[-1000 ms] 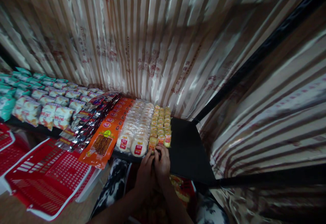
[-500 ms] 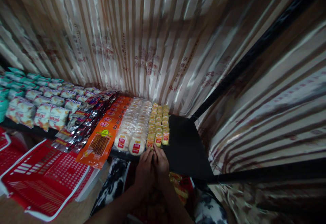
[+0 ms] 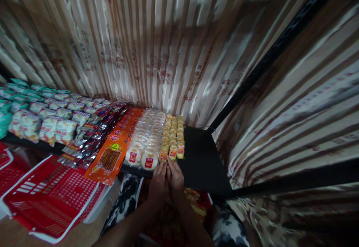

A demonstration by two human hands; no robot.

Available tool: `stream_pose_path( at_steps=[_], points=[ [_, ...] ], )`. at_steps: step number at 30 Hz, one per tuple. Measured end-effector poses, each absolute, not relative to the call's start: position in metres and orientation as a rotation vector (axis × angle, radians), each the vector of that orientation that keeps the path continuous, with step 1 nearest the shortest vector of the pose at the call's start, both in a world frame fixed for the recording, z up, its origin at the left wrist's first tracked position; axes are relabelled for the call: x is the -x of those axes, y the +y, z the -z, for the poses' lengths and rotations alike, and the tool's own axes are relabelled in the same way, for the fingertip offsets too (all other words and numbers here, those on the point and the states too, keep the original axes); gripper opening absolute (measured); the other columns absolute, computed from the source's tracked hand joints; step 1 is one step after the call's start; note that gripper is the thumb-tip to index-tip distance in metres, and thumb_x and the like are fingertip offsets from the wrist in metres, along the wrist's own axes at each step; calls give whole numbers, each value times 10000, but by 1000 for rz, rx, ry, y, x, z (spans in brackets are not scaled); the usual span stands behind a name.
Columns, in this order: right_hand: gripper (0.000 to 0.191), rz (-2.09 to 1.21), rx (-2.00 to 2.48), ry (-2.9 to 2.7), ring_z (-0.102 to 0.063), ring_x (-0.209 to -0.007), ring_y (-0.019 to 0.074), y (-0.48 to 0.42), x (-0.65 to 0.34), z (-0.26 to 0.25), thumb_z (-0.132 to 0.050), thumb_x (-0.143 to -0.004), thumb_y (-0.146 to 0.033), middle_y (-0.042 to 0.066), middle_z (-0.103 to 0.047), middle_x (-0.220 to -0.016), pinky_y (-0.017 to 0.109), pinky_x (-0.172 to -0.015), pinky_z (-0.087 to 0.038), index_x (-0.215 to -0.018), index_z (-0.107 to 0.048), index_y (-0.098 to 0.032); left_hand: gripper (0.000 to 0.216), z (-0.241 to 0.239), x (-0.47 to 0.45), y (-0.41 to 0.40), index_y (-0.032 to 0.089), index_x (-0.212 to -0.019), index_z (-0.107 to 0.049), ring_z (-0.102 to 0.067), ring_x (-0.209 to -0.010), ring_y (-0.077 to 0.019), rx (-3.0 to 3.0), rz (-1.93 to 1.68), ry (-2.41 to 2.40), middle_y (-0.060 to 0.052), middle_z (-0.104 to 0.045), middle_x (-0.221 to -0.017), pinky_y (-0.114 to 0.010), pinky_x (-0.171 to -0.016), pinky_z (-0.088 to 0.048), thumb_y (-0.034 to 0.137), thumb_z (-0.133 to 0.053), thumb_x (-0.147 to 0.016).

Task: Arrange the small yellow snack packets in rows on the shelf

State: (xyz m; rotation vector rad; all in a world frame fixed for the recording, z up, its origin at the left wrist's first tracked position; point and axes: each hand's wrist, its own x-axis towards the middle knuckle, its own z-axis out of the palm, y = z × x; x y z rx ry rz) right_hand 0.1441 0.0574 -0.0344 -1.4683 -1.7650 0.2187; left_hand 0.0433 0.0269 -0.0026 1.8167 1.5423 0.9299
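Note:
My left hand (image 3: 157,181) and my right hand (image 3: 175,177) are pressed side by side at the front edge of a black shelf (image 3: 203,164). Their fingertips touch the nearest packets in the rows of small yellow snack packets (image 3: 174,136). The fingers are drawn together over the front packets; what they pinch, if anything, is hidden. Just left of the yellow rows lie rows of round white cakes in clear wrappers (image 3: 146,138).
Further left lie orange snack packs (image 3: 116,146), dark shiny packets (image 3: 94,131), white bags (image 3: 47,125) and green bags (image 3: 17,91). A red plastic basket (image 3: 45,198) stands low at the left. Striped shiny curtains hang behind and to the right. A bag of goods rests below my arms.
My hands have stayed together at the front yellow packets. The view has shifted slightly, so the shelf sits a little higher and further left.

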Motion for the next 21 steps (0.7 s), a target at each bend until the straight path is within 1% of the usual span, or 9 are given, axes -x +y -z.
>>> stream_pose_path(
  at_steps=[3,7,11,15,18,21],
  points=[
    [431,-207,1479,-1766,-594,-917,146,57,-143,33,-341,-856,-180,48,-656,-1003,247,-844,-483,-1239,-530,-236,523,2,-44,29,52,-1274,-462,-360,-1289,-224,-1826,-938,1548,-144,-415,-1373,-417,-1097,-276,144,-333,-775],
    [433,-205,1501,-1778,-593,-909,144,58,-144,32,-360,-855,-177,42,-658,-1006,242,-825,-491,-1257,-509,-243,509,1,-47,31,65,-1285,-451,-359,-1292,-206,-1739,-947,1541,-141,-406,-1380,-383,-1092,-289,166,-316,-805],
    [426,-178,1529,-1789,-598,-896,150,59,-144,36,-362,-863,-193,43,-661,-1005,254,-823,-491,-1261,-504,-247,499,4,-49,35,104,-1282,-465,-373,-1284,-190,-1670,-1001,1525,-116,-416,-1379,-368,-1089,-295,164,-330,-805],
    [417,-165,1508,-1784,-601,-901,146,61,-144,39,-348,-868,-199,34,-667,-1023,267,-852,-483,-1239,-525,-267,507,4,-48,34,73,-1281,-459,-366,-1288,-206,-1700,-1015,1520,-135,-409,-1379,-393,-1088,-299,162,-334,-797],
    [403,-187,1479,-1771,-593,-954,154,59,-145,39,-333,-880,-223,47,-657,-1056,293,-884,-471,-1226,-538,-247,523,0,-47,32,74,-1292,-445,-363,-1290,-207,-1699,-1002,1513,-135,-393,-1389,-396,-1091,-291,148,-331,-787],
    [394,-197,1453,-1671,-576,-998,169,55,-145,35,-314,-894,-252,87,-636,-1064,320,-891,-467,-1198,-557,-197,552,-1,-46,30,51,-1287,-444,-350,-1297,-201,-1695,-962,1523,-145,-384,-1392,-379,-1098,-277,107,-329,-750]
  ],
)
